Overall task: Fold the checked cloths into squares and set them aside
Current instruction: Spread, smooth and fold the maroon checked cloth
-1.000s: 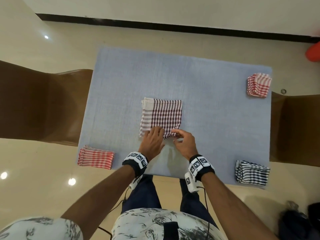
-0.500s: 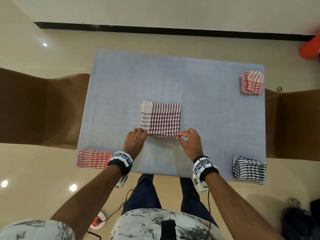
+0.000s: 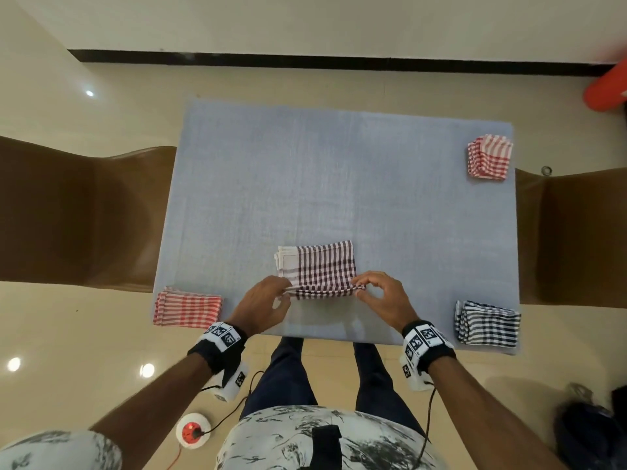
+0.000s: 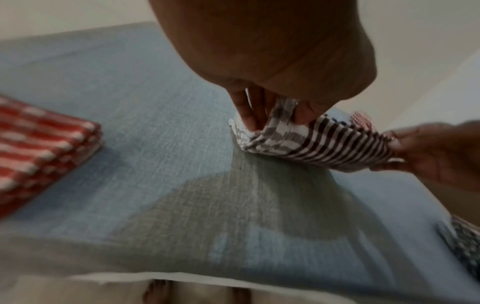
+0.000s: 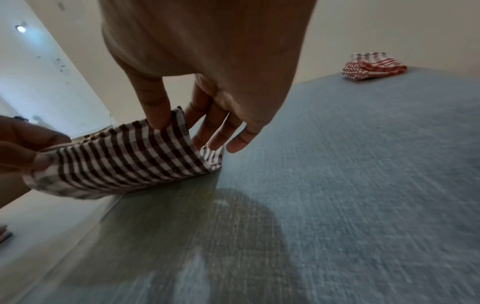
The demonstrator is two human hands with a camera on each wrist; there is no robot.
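Pinching near corners of maroon checked cloth (image 3: 320, 266), left hand (image 3: 263, 305), right hand (image 3: 381, 300), lifted edge running left-right

The head view is evenly lit and sharp at the centre, with straight lines bowing toward the edges. Ceiling lights glare as white spots on the glossy floor (image 3: 89, 93). Both wrist views are dimmer, soft and streaked with motion blur. The hands cast broad grey shadows on the blue mat (image 4: 233, 205) beneath them.
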